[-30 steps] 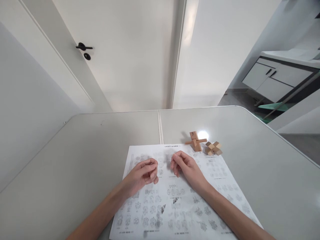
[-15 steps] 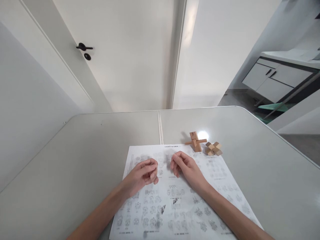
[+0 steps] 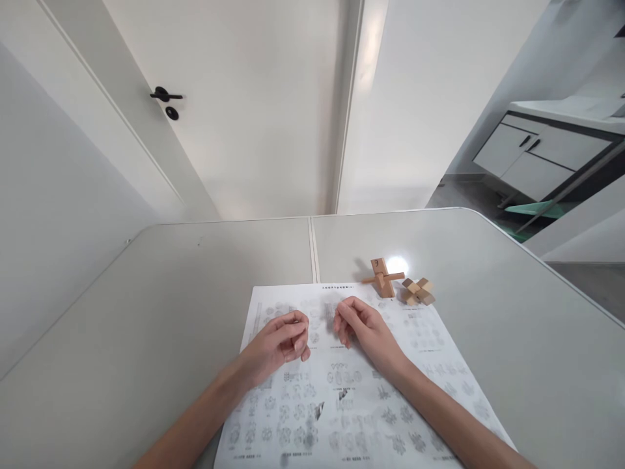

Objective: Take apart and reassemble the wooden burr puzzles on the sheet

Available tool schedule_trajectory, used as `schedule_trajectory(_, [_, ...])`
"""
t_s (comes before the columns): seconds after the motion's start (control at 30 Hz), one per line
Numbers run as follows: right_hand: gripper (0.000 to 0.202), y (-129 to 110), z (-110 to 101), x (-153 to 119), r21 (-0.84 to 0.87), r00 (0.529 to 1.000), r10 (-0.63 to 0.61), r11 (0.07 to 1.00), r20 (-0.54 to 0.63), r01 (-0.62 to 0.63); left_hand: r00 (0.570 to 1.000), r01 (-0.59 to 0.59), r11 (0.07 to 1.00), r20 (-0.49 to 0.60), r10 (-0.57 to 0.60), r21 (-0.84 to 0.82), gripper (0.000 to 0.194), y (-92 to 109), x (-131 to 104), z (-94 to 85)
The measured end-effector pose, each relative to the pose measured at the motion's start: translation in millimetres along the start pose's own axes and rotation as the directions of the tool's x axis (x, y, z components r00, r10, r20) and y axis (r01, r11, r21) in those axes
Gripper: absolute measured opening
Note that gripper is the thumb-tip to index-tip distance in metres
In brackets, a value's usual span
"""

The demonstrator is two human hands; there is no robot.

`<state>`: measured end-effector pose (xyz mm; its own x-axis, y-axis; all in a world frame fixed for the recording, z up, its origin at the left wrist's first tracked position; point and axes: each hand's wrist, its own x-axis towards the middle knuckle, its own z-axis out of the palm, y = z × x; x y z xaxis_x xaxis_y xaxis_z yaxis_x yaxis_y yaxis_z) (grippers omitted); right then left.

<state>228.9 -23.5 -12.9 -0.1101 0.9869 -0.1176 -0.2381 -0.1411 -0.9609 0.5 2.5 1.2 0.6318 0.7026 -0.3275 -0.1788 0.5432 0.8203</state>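
Note:
Both hands rest over a large white printed sheet (image 3: 361, 423) covered in small drawings and lines of text. My left hand (image 3: 279, 342) lies on the sheet's left half, its fingers curled and pressed together with nothing in them. To its right, a small gap apart, my right hand (image 3: 364, 326) is closed too, thumb against the fingertips, and holds nothing. Beyond my right hand, at the sheet's top right edge, stands a brown wooden cross-shaped puzzle (image 3: 383, 278). Just right of that sits a smaller puzzle of light and dark wooden blocks (image 3: 417, 292). Neither hand touches them.
The pale grey table (image 3: 195, 293) has a seam running away from me above the sheet and rounded far corners. Behind it are a white door with a black handle (image 3: 166, 95) and a white wall. A white cabinet (image 3: 541, 150) stands at the far right.

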Motion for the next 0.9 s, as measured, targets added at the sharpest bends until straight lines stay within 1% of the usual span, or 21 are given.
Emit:
schedule_trajectory(0.2, [0.048, 0.4, 0.3, 0.3, 0.004, 1.0, 0.001, 1.0, 0.004, -0.001, 1.0, -0.013, 1.0, -0.006, 0.013, -0.005, 0.022, -0.1, 0.3, 1.1])
schedule_trajectory(0.37, [0.047, 1.7, -1.0, 0.5, -0.002, 1.0, -0.003, 1.0, 0.006, 0.003, 1.0, -0.001, 1.0, -0.006, 0.001, 0.011, 0.024, 2.5, 0.6, 2.9])
schedule_trajectory(0.53, [0.047, 3.8, -1.7, 0.5, 0.002, 1.0, -0.013, 1.0, 0.014, 0.013, 1.0, -0.012, 1.0, -0.006, 0.012, -0.004, 0.022, 1.4, 0.6, 2.7])
schedule_trajectory(0.77, [0.049, -1.2, 0.6, 0.9, 0.007, 1.0, -0.007, 1.0, 0.0, 0.007, 1.0, -0.009, 1.0, 0.001, 0.009, 0.006, 0.022, 1.8, -0.3, 2.8])
schedule_trajectory(0.9, [0.049, -0.2, 0.6, 2.2, 0.011, 1.0, -0.009, 1.0, 0.002, 0.009, 1.0, -0.007, 1.0, -0.005, 0.007, 0.004, 0.022, 1.9, -0.4, 2.6])
